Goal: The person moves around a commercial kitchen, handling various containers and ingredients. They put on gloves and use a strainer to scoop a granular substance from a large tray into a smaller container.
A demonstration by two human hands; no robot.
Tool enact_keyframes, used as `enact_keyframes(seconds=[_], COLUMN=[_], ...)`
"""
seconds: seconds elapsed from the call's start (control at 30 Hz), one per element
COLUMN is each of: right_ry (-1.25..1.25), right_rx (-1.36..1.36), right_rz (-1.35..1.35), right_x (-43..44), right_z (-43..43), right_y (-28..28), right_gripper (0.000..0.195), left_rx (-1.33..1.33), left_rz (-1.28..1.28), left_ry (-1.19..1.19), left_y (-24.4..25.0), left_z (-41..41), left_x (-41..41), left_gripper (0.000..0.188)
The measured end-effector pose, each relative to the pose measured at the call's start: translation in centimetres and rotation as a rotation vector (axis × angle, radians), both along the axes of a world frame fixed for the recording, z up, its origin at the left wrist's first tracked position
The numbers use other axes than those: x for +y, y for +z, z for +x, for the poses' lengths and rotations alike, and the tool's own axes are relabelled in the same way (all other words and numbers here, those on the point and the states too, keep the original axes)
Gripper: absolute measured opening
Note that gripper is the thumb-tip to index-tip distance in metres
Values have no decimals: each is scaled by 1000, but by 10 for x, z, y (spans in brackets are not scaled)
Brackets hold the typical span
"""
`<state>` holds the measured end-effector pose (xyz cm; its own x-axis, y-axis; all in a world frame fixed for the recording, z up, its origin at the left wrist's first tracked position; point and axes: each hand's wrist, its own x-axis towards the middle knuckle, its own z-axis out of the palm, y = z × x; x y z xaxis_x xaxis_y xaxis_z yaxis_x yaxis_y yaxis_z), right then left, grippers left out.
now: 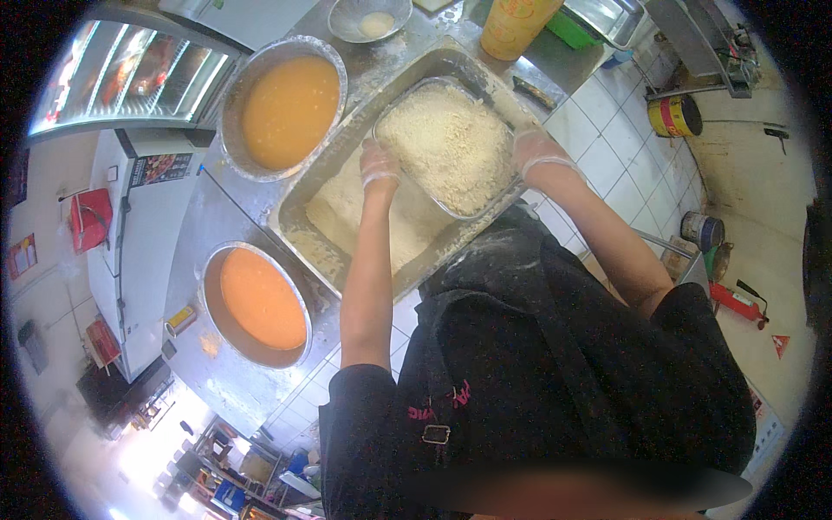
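Both my hands wear thin clear gloves. My left hand point(379, 162) grips the left side of a metal sieve or basket point(448, 211) heaped with pale, crumbly flour point(448, 143). On its right side, my right hand point(538, 153) holds the rim. This container is over the right part of a large rectangular metal tub point(416, 286), whose left part holds more flour point(364, 208). Whether it rests on the flour below cannot be told. Left of the tub stand a round metal bowl of yellow-orange liquid point(292, 110) and a metal bowl of brighter orange liquid point(263, 299).
The metal table point(188, 240) also bears a small bowl point(370, 19), a yellow plastic container point(517, 26), a green tray point(572, 31) and a small can point(181, 321). A lit display fridge point(136, 78) stands at the upper left. White floor tiles point(604, 130) lie to the right.
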<state>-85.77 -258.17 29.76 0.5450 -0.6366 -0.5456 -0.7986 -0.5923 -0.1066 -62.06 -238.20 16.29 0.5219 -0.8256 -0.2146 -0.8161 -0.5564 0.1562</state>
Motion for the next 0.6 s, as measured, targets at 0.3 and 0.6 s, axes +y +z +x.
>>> enact_keyframes(seconds=[0.3, 0.6], right_ry=[151, -3], right_rx=[45, -158], right_rz=[52, -98], right_x=[-5, -6], right_z=[12, 5], right_y=[9, 45], right_gripper=[30, 32], left_rx=[-106, 699], left_rz=[130, -351], left_ry=[-221, 718], left_y=[33, 123], left_z=[8, -17], left_x=[11, 32], left_gripper=[28, 58])
